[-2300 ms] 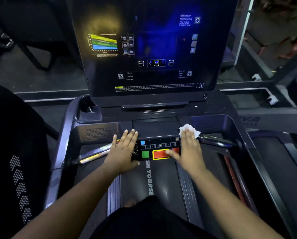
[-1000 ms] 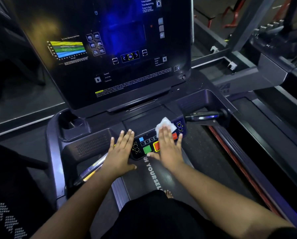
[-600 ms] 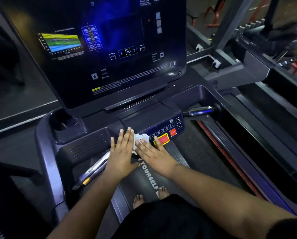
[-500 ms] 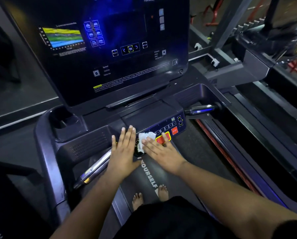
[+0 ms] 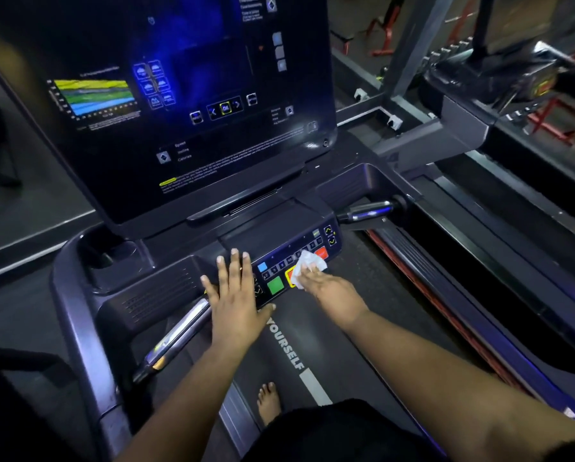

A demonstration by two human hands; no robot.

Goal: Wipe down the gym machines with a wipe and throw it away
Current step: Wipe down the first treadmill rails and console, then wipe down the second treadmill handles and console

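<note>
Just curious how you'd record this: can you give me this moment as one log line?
step: wiping button panel | right hand: presses wipe on buttons | left hand: flat on console | wipe not yet thrown away

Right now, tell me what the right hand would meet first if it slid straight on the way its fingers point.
Probably the small red button just beyond the wipe under the right hand, then the arrow keys at the panel's right end.

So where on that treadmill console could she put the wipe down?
Bare spots: the flat ledge between screen and button panel, and the cup recess far left. The panel is crowded: left hand flat beside it, right hand pressing the wipe on it.
</note>
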